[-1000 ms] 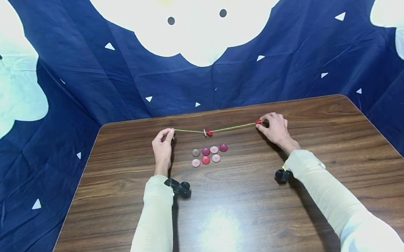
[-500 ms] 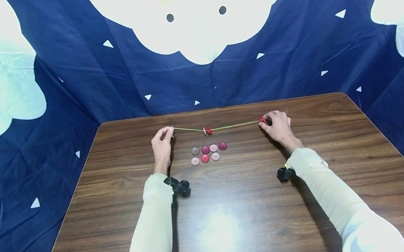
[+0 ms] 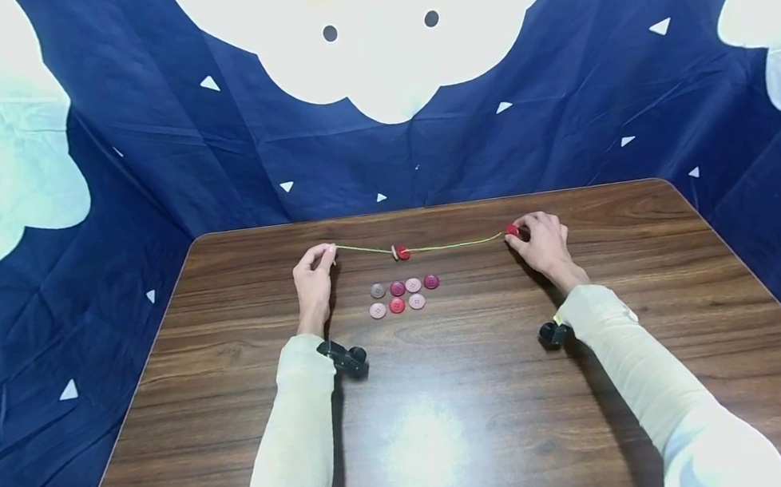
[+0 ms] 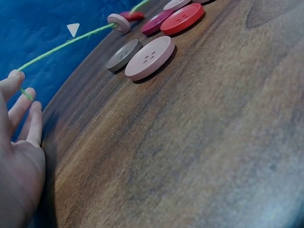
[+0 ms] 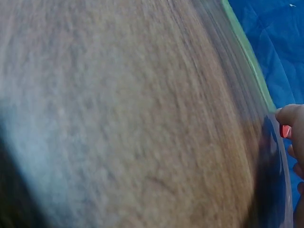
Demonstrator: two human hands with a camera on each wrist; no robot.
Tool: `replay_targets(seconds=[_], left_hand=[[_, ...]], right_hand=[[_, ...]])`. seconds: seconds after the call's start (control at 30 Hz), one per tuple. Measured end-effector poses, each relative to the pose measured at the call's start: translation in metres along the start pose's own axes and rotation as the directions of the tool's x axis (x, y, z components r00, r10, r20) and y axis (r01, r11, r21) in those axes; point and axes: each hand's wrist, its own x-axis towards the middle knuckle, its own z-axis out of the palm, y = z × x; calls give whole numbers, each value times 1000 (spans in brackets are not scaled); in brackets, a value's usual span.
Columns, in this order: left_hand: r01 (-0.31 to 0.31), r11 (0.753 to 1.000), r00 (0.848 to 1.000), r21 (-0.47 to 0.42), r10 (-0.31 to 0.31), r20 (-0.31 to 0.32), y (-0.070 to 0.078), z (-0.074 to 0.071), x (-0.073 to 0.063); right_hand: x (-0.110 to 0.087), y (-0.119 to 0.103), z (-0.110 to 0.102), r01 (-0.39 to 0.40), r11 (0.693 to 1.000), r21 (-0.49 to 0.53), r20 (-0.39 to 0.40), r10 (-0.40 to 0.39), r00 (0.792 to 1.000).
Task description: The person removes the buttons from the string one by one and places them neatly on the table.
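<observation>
A thin yellow-green string runs across the back of the table between both hands. My left hand pinches its left end between thumb and fingertip, and a short tail hangs below the pinch in the left wrist view. Threaded near the string's middle are a pale pink button and a red button, close together. My right hand pinches another red button at the string's right end. In the right wrist view, fingers hide most of that button.
Several loose buttons lie in two rows in front of the string: a grey-brown one, dark pink ones, pale pink ones and a red one. A blue cloth with white clouds hangs behind the table's back edge.
My right hand has shifted a little to the right with its red button. The right stretch of string has gone from straight to slightly sagging. My left hand stays in place.
</observation>
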Motion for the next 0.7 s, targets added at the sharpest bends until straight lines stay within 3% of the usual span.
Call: replay_targets(seconds=[0.33,0.7], left_hand=[[2,1000,1000,-13,-2,-2,-1,0,0],[-6,1000,1000,-15,6,3,-2,0,1]], right_hand=[[-3,-2,1,17,1000,-2,1,-17,1000],[-10,-29,12,187,982,17,-16,-187,982]])
